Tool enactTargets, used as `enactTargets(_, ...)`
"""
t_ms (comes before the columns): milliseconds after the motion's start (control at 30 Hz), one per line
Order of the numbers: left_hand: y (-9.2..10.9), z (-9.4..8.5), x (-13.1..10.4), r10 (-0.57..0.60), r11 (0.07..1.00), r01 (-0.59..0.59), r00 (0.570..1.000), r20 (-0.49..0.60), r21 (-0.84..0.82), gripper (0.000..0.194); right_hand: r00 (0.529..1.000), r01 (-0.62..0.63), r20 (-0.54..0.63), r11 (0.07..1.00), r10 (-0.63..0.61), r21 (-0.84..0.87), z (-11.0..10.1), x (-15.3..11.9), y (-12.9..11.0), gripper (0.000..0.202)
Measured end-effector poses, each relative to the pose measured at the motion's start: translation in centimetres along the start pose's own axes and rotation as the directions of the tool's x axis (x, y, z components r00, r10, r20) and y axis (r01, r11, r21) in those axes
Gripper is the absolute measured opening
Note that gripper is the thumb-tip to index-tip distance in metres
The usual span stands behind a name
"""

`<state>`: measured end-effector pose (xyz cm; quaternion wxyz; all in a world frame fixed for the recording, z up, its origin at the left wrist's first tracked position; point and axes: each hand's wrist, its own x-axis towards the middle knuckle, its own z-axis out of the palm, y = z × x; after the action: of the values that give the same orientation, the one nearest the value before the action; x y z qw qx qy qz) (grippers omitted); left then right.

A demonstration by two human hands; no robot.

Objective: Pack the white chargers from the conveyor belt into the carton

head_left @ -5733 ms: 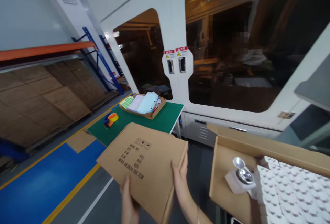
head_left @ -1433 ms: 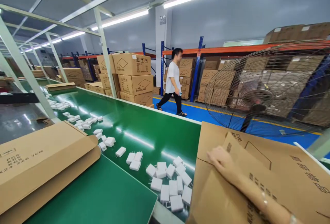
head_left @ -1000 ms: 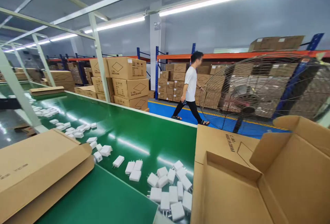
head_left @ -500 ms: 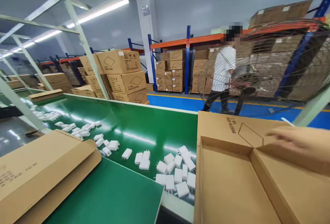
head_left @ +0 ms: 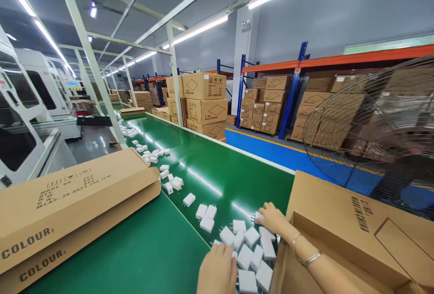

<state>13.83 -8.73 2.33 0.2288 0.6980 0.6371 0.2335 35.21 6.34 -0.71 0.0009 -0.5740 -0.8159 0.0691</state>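
Observation:
Many white plug chargers (head_left: 244, 256) with metal prongs lie loose on the green conveyor belt (head_left: 230, 167). My right hand (head_left: 274, 218) reaches over the near edge of the open cardboard carton (head_left: 342, 251). Its fingers are closed around one white charger (head_left: 260, 217), whose prongs point left. At the near side of the pile is my left hand (head_left: 217, 269), fingers bent down and pressed together among the chargers. Whatever lies under those fingertips is hidden.
Flattened cartons (head_left: 77, 203) lie at left on a green side board (head_left: 135, 249). A large wire fan (head_left: 369, 136) stands behind the carton, with a person's dark trouser leg (head_left: 396, 179) partly visible through it. Stacked boxes (head_left: 206, 104) stand beyond the belt.
My view has turned right-to-left, bringing in machines at far left. One hand, earlier blurred above the carton, is gone from there; both hands are now at the charger pile. The person moved right, behind the fan.

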Motion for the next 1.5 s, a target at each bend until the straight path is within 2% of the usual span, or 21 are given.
enactTargets(100,1.6,1.4,4.5,0.022,0.951,-0.022,1.0,0.004,0.309,0.032,0.998,-0.001,-0.058,1.0,0.0,-0.007,-0.2,0.4,-0.3,0.019)
enactTargets(200,1.9,3.3,6.8,0.019,0.919,-0.036,0.999,0.048,0.394,0.031,0.99,-0.029,-0.133,0.999,0.034,0.04,-0.8,0.5,-0.3,0.013)
enactTargets(267,1.6,4.0,7.3,0.022,0.924,-0.033,0.999,0.033,0.381,0.031,0.981,-0.068,-0.174,0.992,0.086,0.107,-1.3,0.5,0.3,0.012)
enactTargets(367,1.2,3.5,8.1,-0.044,0.965,0.045,0.999,-0.009,0.26,0.033,0.976,-0.105,-0.163,0.968,0.144,0.228,-1.8,-0.2,1.3,0.018)
enactTargets(433,1.4,2.8,9.1,-0.095,0.986,0.093,0.995,0.008,0.136,0.028,0.983,-0.077,-0.141,0.957,0.121,0.281,-2.0,-1.2,1.8,0.024)
enactTargets(500,1.7,2.5,10.3,-0.055,0.994,0.054,0.998,0.007,0.099,0.025,0.991,-0.02,-0.121,0.951,0.06,0.307,-2.4,-2.3,1.8,0.029)
enactTargets(567,1.9,2.7,11.5,0.067,0.985,-0.067,0.998,0.007,0.158,0.033,0.996,0.039,-0.092,0.948,-0.01,0.317,-2.7,-3.3,1.5,0.036)
enactTargets(633,1.9,3.5,12.3,0.156,0.96,-0.165,0.986,0.06,0.227,0.047,0.997,0.08,-0.047,0.949,-0.068,0.306,-2.8,-3.9,1.2,0.046)
enactTargets(700,1.8,4.5,12.9,0.147,0.948,-0.183,0.977,0.152,0.262,0.048,0.995,0.087,0.015,0.961,-0.094,0.263,-2.5,-4.1,0.9,0.048)
enactTargets(833,1.7,5.7,13.6,0.048,0.938,-0.148,0.951,0.304,0.314,0.042,0.996,0.006,0.082,0.993,-0.016,0.121,-1.0,-3.4,0.3,0.028)
enactTargets(900,1.7,5.7,13.8,0.028,0.938,-0.136,0.948,0.318,0.32,0.046,0.996,-0.051,0.073,0.996,0.045,0.078,-0.6,-2.8,-0.1,0.033)
enactTargets(967,1.8,5.2,13.8,0.034,0.939,-0.125,0.961,0.275,0.32,0.044,0.995,-0.088,0.049,0.993,0.084,0.074,-0.8,-2.5,-0.3,0.037)
enactTargets(1033,1.8,4.2,13.4,0.067,0.973,-0.105,0.981,0.184,0.206,0.042,0.996,-0.09,0.003,0.989,0.091,0.115,-1.9,-2.8,-0.2,0.033)
enactTargets(1100,1.8,2.9,12.4,0.112,0.991,-0.104,0.989,0.1,-0.08,0.04,0.997,-0.057,-0.047,0.981,0.067,0.185,-3.6,-3.9,-0.1,0.032)
enactTargets(1133,1.9,2.2,11.6,0.137,0.959,-0.111,0.987,0.083,-0.26,0.04,0.996,-0.024,-0.074,0.971,0.043,0.238,-4.4,-4.8,-0.2,0.032)
enactTargets(1200,2.1,1.0,9.3,0.217,0.815,-0.128,0.972,0.093,-0.565,0.044,0.984,0.107,-0.173,0.909,-0.039,0.403,-5.8,-7.4,-0.7,0.03)
enactTargets(1267,2.7,0.3,6.4,0.312,0.646,-0.157,0.947,0.071,-0.747,0.045,0.931,0.31,-0.343,0.768,-0.125,0.56,-6.5,-10.6,-1.9,0.03)
enactTargets(1333,3.4,0.0,3.5,0.405,0.514,-0.217,0.914,0.012,-0.83,0.041,0.856,0.481,-0.49,0.605,-0.166,0.635,-6.6,-13.6,-3.7,0.033)
enactTargets(1367,3.9,-0.2,2.1,0.449,0.47,-0.254,0.893,-0.019,-0.846,0.038,0.827,0.531,-0.535,0.553,-0.174,0.642,-6.5,-15.0,-4.7,0.035)
enactTargets(1400,4.2,-0.4,1.0,0.492,0.442,-0.285,0.87,-0.036,-0.85,0.035,0.809,0.559,-0.564,0.519,-0.169,0.647,-6.4,-16.1,-5.6,0.036)
enactTargets(1500,5.1,-1.0,-1.5,0.588,0.405,-0.341,0.807,-0.044,-0.849,0.031,0.794,0.572,-0.596,0.483,-0.122,0.663,-6.2,-18.6,-7.9,0.032)
